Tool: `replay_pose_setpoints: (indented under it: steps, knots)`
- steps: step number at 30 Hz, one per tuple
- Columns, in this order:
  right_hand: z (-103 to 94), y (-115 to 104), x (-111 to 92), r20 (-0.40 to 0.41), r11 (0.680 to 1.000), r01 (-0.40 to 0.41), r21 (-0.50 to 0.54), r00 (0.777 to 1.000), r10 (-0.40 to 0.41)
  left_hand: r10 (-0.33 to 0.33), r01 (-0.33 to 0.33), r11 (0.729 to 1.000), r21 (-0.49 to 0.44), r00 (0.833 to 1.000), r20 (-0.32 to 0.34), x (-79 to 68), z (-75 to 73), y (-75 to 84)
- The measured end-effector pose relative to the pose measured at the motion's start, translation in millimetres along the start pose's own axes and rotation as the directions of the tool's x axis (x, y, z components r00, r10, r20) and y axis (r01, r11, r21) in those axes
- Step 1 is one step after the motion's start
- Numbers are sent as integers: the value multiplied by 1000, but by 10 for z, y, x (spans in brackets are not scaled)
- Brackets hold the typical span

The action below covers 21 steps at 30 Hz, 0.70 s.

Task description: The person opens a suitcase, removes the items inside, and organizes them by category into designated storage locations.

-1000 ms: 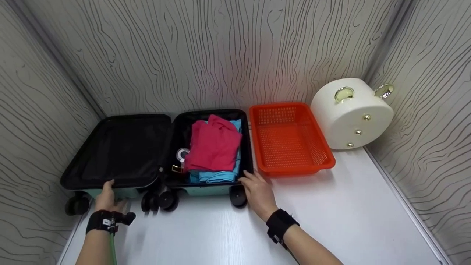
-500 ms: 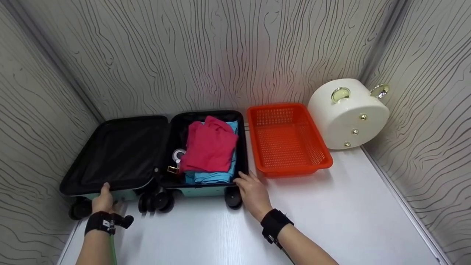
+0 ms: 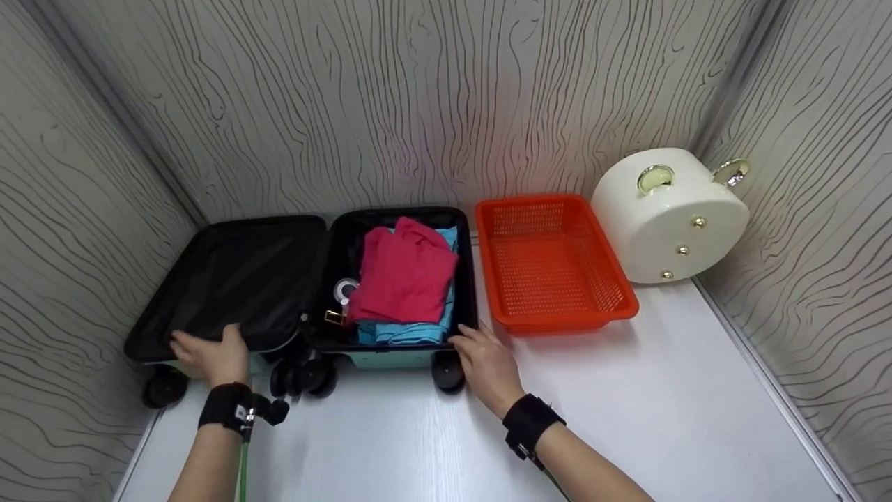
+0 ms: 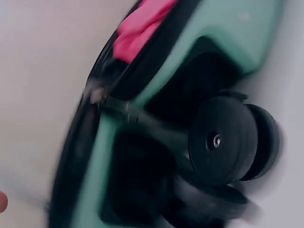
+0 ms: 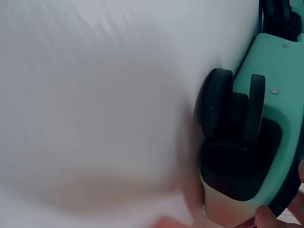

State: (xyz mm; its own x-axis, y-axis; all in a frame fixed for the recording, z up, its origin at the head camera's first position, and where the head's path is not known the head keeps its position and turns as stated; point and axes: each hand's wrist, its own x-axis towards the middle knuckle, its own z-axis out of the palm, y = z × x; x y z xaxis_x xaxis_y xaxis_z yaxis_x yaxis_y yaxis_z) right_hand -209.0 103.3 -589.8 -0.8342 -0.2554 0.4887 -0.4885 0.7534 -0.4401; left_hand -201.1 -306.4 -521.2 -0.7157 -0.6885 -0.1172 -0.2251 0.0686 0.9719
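A mint-green suitcase with black lining lies spread in two halves on the white table. Its left half [image 3: 237, 279] holds nothing visible; the right half [image 3: 408, 359] contains a folded pink garment [image 3: 404, 272] over a folded blue garment [image 3: 408, 333]. A white round item [image 3: 345, 289] and a gold-edged piece [image 3: 334, 318] lie left of the clothes. My left hand [image 3: 219, 355], fingers spread, is over the left half's near edge; only a fingertip [image 4: 2, 202] enters the left wrist view. My right hand [image 3: 488, 366] holds the right half's near right corner, fingers [image 5: 266, 217] over the rim.
An orange perforated basket [image 3: 557, 324] stands just right of the suitcase. Beyond it, a white rounded case [image 3: 648, 209] with gold handles and studs leans in the corner. Black wheels [image 3: 448, 371] stick out at the suitcase's near side. Patterned walls [image 3: 446, 104] enclose the table.
My left hand has let go of the left half's near edge, moving right and up with fingers spreading. My right hand stays on its corner.
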Motion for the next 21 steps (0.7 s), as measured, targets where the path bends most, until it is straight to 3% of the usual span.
replay_pose_setpoints:
  steps: [1, 3, 6, 8, 11, 13, 16, 21]
  knots:
    - [-6, -1, 3, 5, 1000, -1, -5, 1000, 1, 83, -83, 996, 19, 996, 14, -47, 58, 54]
    - [-21, -3, 7, 20, 1000, -1, -13, 1000, 1, 242, -247, 967, 61, 968, 73, -143, 184, 170]
    - [-49, -9, 17, 45, 1000, 8, -28, 999, -7, 400, -434, 894, 109, 885, 240, -295, 385, 336]
    - [-74, -6, 30, 57, 999, 20, -40, 998, -18, 450, -527, 840, 128, 809, 377, -413, 533, 433]
    - [-107, -2, 58, 72, 997, 44, -64, 997, -39, 452, -622, 768, 154, 696, 558, -583, 760, 529]
    - [-123, 1, 80, 74, 995, 59, -87, 996, -52, 414, -654, 735, 177, 641, 646, -680, 910, 560]
    - [-140, 4, 110, 75, 991, 73, -116, 995, -65, 353, -695, 686, 216, 576, 737, -777, 1124, 555]
    - [-165, 56, 146, 76, 987, 110, -119, 992, -102, 292, -767, 588, 258, 499, 816, -863, 1432, 469]
